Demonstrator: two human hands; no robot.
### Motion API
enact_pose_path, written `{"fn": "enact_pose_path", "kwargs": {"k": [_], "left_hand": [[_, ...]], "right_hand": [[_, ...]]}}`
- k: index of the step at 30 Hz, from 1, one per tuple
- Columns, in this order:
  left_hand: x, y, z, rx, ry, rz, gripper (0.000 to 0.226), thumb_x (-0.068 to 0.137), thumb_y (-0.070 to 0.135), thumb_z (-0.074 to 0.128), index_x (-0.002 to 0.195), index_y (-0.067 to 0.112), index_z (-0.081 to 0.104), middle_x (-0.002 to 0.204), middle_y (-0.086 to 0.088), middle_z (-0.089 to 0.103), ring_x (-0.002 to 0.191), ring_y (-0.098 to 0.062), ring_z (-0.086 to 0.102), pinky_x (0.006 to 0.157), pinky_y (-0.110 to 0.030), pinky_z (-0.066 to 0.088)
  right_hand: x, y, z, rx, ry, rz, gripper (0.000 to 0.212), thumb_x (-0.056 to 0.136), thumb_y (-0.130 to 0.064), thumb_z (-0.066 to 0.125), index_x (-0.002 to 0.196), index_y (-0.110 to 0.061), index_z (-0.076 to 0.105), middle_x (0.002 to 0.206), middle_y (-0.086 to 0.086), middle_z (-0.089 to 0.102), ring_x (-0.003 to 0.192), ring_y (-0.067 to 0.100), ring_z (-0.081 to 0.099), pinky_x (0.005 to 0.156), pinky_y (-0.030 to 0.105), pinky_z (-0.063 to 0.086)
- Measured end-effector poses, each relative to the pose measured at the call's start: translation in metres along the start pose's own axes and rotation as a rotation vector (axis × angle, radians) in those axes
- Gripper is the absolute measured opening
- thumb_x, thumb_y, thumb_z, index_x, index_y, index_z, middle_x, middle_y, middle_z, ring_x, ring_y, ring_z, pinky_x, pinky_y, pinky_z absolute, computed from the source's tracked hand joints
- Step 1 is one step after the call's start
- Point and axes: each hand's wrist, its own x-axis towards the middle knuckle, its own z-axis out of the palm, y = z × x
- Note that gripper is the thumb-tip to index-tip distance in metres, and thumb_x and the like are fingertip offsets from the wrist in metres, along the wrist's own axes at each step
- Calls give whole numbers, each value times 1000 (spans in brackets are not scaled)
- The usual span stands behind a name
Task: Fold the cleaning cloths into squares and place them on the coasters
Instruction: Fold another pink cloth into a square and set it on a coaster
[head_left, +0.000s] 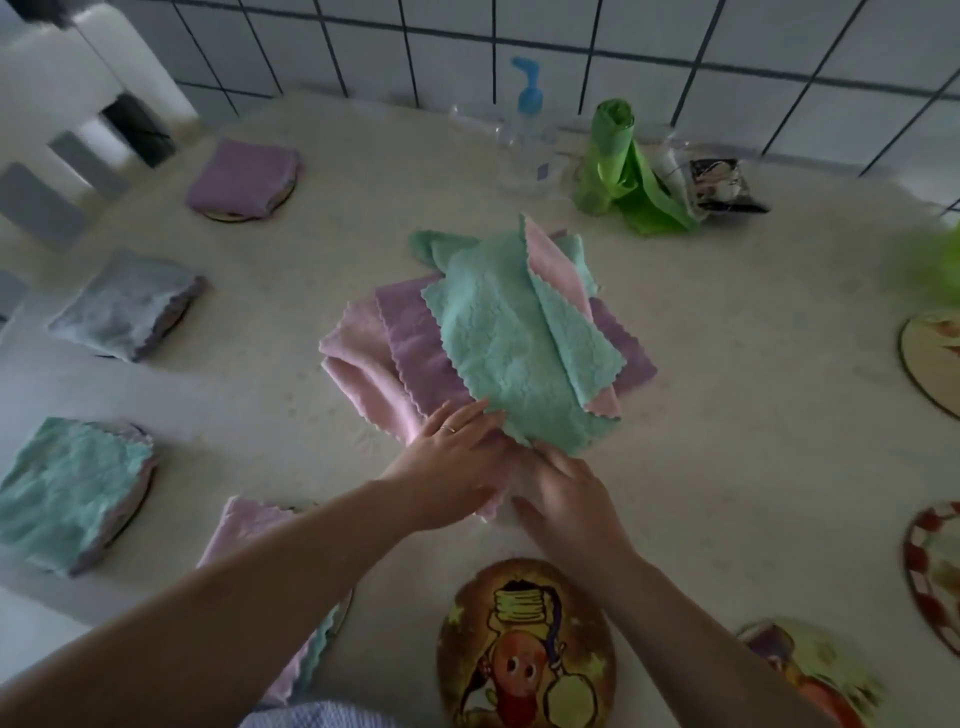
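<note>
**Hands at the pile, four coasters already dressed**

A loose pile (488, 343) of unfolded cloths, teal on top over purple and pink, lies mid-surface. Both hands work its near edge. The left hand (457, 462) lies with fingers straight across a pink cloth (491, 512) drawn out from under the pile, likely pinning it flat. The right hand (566, 499) rests beside it, fingers spread and relaxed on the same cloth; whether any fingertip pinches a corner, I cannot tell.

Along the left edge, folded squares sit on coasters: purple (244, 176) at the far end, then grey (124, 304), then teal (72, 488), and a pink one (260, 535) at the near edge, partly under the left forearm. The nearest bare coaster (524, 644), printed with a cartoon, waits just below the hands, probably the next destination. More bare coasters (930, 358) line the right edge.

A pump bottle (524, 135) and green bags (618, 171) stand against the tiled far edge.
</note>
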Motion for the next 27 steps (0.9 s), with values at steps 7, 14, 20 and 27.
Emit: {"fn": "enact_pose_path", "kwargs": {"k": [7,14,20,27], "left_hand": [[32,-15,-48,-69,45,-113,58,87,53,41,133,19,45,156,1,10,144,-18,-1,117,-39,-1],[47,-55,-97,-151,303,-145,54,85,48,54,129,18,49,150,0,28,141,-19,18,114,-40,11],[22,-56,-158,-525,798,-95,40,77,21,60,115,9,59,117,-12,56,107,-32,53,91,-40,43],[-13,-58,-201,-720,846,-31,18,83,4,60,94,17,62,92,3,65,85,-18,61,77,-26,48]], "right_hand": [[-4,-5,-53,212,228,-27,44,90,-15,50,133,-18,48,132,-19,40,119,-4,43,95,14,38],[-11,-20,-107,117,478,-13,44,86,-11,54,130,-11,51,127,-12,45,119,-3,39,95,-5,18],[-17,-46,-163,-17,777,-113,44,83,1,61,126,-3,54,125,0,49,114,-7,36,97,-3,20],[-35,-47,-211,-49,903,-134,44,83,-4,63,127,-6,54,126,8,52,115,-1,40,99,0,22]]}}
